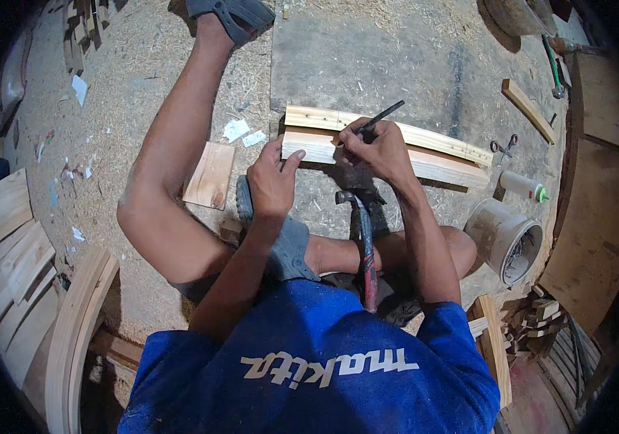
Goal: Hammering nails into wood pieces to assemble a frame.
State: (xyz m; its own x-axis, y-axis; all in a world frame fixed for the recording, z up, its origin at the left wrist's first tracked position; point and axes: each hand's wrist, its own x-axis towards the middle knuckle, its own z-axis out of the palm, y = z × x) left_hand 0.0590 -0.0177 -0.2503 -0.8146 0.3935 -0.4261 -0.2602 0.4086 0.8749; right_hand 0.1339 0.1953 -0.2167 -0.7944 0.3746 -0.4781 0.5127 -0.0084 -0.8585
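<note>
Two long pale wooden strips lie side by side on the floor before me. My left hand (272, 181) grips the left end of the nearer wooden strip (439, 169), its thumb laid on top. In my right hand (382, 150) is a slim black pencil (384, 114), held in a writing grip over that strip; its lower tip sits close to the wood. Just beyond, the farther wooden strip (410, 134) shows small dark holes near its left end. A claw hammer (364, 242) with a red and dark handle rests across my folded leg.
A flat board (210, 176) lies left of the strips. On the right are scissors (504, 145), a white bottle (523, 186), a bucket of nails (515, 249) and a wooden block (528, 111). Curved timber pieces (78, 340) stand at the lower left. Wood shavings cover the floor.
</note>
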